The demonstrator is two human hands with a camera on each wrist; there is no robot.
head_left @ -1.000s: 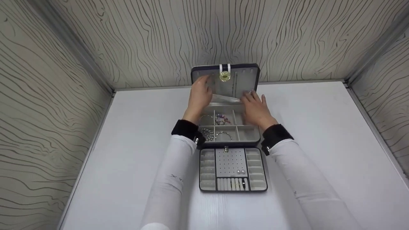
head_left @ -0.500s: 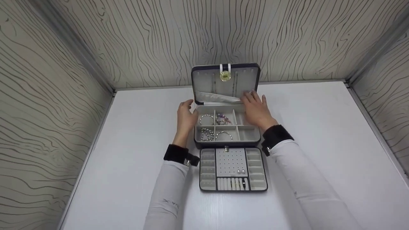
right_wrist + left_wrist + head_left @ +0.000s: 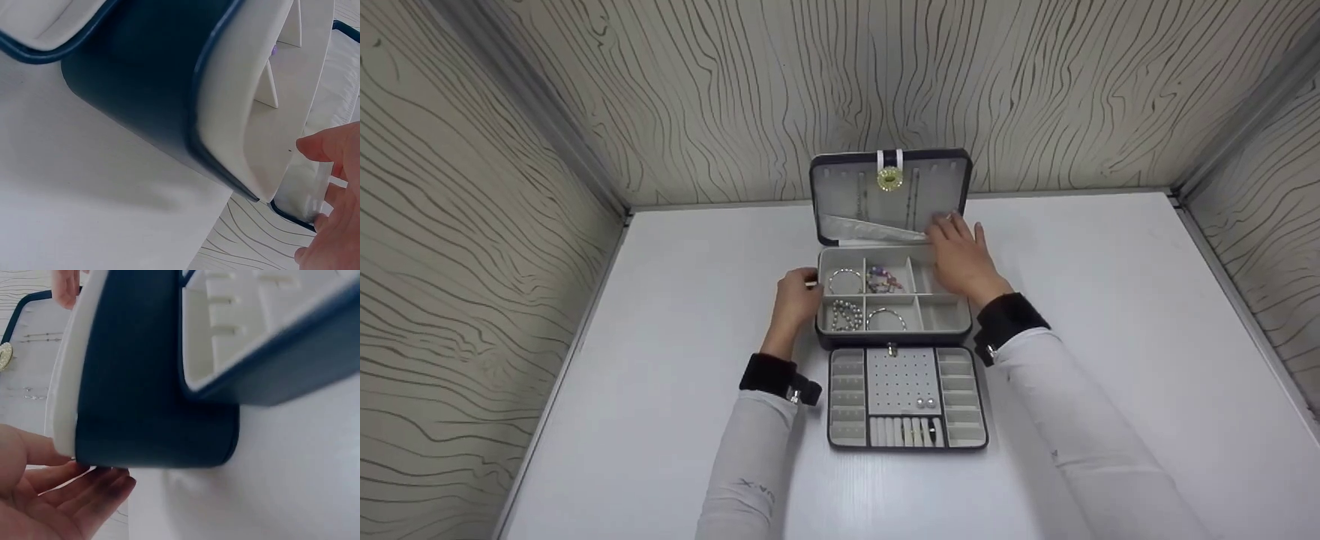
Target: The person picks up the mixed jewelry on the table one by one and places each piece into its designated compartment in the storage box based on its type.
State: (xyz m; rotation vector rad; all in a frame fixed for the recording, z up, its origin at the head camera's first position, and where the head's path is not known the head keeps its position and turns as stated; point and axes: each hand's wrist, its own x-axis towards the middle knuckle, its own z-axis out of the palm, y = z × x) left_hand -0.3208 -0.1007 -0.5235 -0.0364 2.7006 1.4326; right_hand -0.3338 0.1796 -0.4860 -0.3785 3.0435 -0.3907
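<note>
A dark blue jewelry box [image 3: 894, 340] stands with its lid [image 3: 940, 191] raised, showing pale compartments. My left hand [image 3: 796, 301] rests against the box's left side. In the left wrist view its thumb [image 3: 42, 449] lies at the cream rim and the fingers [image 3: 104, 495] touch the outer wall. My right hand [image 3: 966, 259] lies over the back right compartment, fingers extended toward the lid's lower right corner and its slanting fabric pocket [image 3: 870, 229]. Bracelets, including a silver bangle [image 3: 887, 312], a grey beaded one [image 3: 847, 316] and a colourful beaded one [image 3: 883, 280], lie in separate compartments.
A lift-out tray [image 3: 904, 382] sits directly in front of the box, with pearl earrings [image 3: 925, 403] and rings [image 3: 915, 431] in it. Thin necklaces [image 3: 913, 199] hang inside the lid beside a gold clasp [image 3: 889, 178]. Wood-patterned panels [image 3: 720, 97] enclose the white table [image 3: 682, 337].
My left hand has come away from the inside of the lid, moved left and down, and now touches the box's left side. The right hand has stayed in place.
</note>
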